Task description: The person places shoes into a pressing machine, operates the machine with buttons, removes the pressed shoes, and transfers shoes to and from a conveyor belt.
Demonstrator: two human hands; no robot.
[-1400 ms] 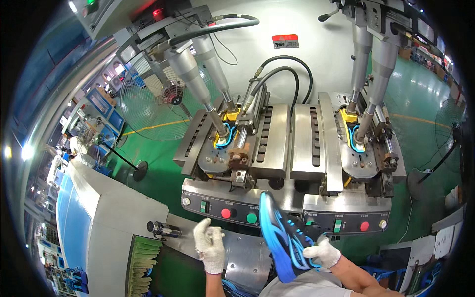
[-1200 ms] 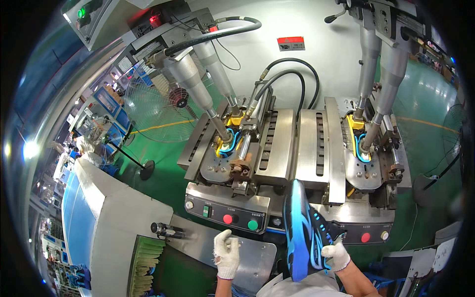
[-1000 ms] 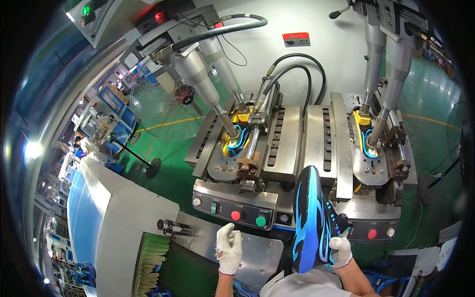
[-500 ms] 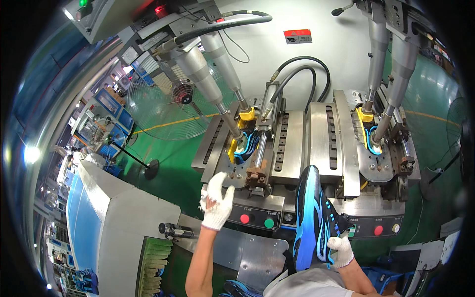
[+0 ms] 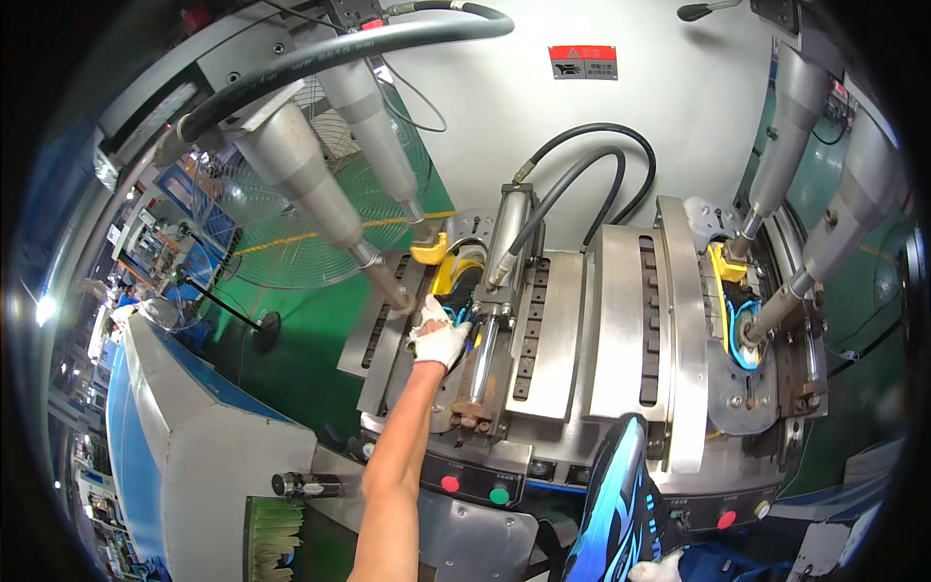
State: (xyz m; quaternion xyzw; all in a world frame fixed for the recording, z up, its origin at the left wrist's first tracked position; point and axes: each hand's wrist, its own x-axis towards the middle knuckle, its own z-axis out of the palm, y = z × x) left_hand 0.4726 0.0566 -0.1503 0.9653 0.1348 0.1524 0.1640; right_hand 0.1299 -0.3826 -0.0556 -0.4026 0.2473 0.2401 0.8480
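My left hand (image 5: 438, 338), in a white glove, reaches into the left press station and closes on the collar end of a black shoe with blue trim (image 5: 465, 291). Its fingertips are partly hidden by the shoe. At the lower edge my gloved right hand (image 5: 658, 568) holds another shoe (image 5: 613, 504), toe up, with a bright blue sole side and black upper. Most of that hand is cut off by the frame. A third blue-trimmed shoe (image 5: 745, 333) sits in the right station under a metal press rod (image 5: 776, 315).
Two red buttons (image 5: 450, 483) and a green button (image 5: 499, 496) line the machine front. Black hoses (image 5: 621, 175) arch over the middle. The left press rod (image 5: 388, 286) stands beside the left shoe. A caged fan (image 5: 301, 194) and a grey-white machine (image 5: 213, 417) are to the left.
My left hand has moved forward from above the front panel onto the shoe in the left station. The left press rods have come off that shoe. The held shoe sits lower in view.
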